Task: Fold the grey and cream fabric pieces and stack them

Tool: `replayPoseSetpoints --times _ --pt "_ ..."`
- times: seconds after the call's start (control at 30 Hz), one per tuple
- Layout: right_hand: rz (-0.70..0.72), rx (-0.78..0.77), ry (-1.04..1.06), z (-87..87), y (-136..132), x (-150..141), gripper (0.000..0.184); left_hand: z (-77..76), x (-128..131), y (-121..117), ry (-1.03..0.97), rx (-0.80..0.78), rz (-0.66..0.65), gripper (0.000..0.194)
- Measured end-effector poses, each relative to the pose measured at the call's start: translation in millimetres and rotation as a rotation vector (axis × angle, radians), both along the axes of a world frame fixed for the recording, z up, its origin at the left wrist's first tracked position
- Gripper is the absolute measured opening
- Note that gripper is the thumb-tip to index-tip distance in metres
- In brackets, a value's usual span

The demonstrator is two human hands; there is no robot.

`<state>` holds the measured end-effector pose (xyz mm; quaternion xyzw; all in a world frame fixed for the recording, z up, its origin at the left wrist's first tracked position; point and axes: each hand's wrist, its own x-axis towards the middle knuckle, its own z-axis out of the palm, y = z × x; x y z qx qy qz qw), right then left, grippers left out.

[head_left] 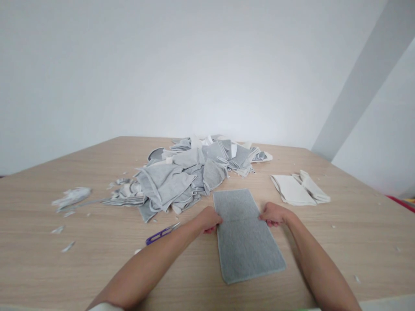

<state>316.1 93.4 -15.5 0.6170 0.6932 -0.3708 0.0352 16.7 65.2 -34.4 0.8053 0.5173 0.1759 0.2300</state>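
Note:
A grey rectangular cloth (244,242) lies flat on the wooden table (97,268), its long side running away from me. My left hand (210,219) is closed in a pinch on the cloth's left edge about halfway along. At the same height my right hand (272,214) pinches the right edge. A faint crease crosses the cloth between the two hands.
A heap of grey and white cloths (191,172) lies beyond the flat one. Folded white cloths (300,189) sit at the right. Purple-handled snips (160,233) lie left of my left forearm. Fabric scraps (71,196) are scattered at the left. A white wall stands behind.

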Motion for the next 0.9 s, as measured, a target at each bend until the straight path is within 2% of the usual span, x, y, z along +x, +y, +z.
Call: replayPoseSetpoints --times 0.1,0.2,0.3,0.4,0.53,0.6,0.73,0.8,0.9 --pt "0.001 0.024 0.026 -6.3 1.7 0.9 0.030 4.3 0.3 -2.4 0.132 -0.108 0.090 0.033" --pt "-0.050 0.081 0.023 -12.9 3.6 -0.8 0.038 9.6 0.9 -6.9 0.227 -0.079 0.170 0.030" --pt "-0.160 0.291 -0.059 -19.7 9.5 -2.7 0.047 11.1 1.3 -11.6 0.303 0.044 0.250 0.037" --pt "-0.274 0.525 -0.149 -26.5 18.9 -1.0 0.045 8.7 -0.8 -11.2 0.400 0.166 0.309 0.045" --pt "-0.361 0.701 -0.227 -35.7 27.8 5.2 0.041 7.2 -7.1 -4.0 0.390 0.250 0.343 0.042" --pt "-0.355 0.753 -0.234 -39.5 29.7 7.9 0.039 7.8 -9.3 -2.1 0.339 0.358 0.333 0.038" --pt "-0.295 0.835 -0.216 -43.9 31.6 9.6 0.034 5.9 -9.4 -3.1 0.254 0.538 0.201 0.029" --pt "-0.250 0.868 -0.202 -45.3 31.7 8.1 0.031 2.3 -8.7 -3.0 0.233 0.539 0.146 0.027" --pt "-0.176 0.899 -0.181 -47.5 30.9 4.4 0.027 -3.9 -9.2 0.1 0.227 0.459 0.092 0.022"
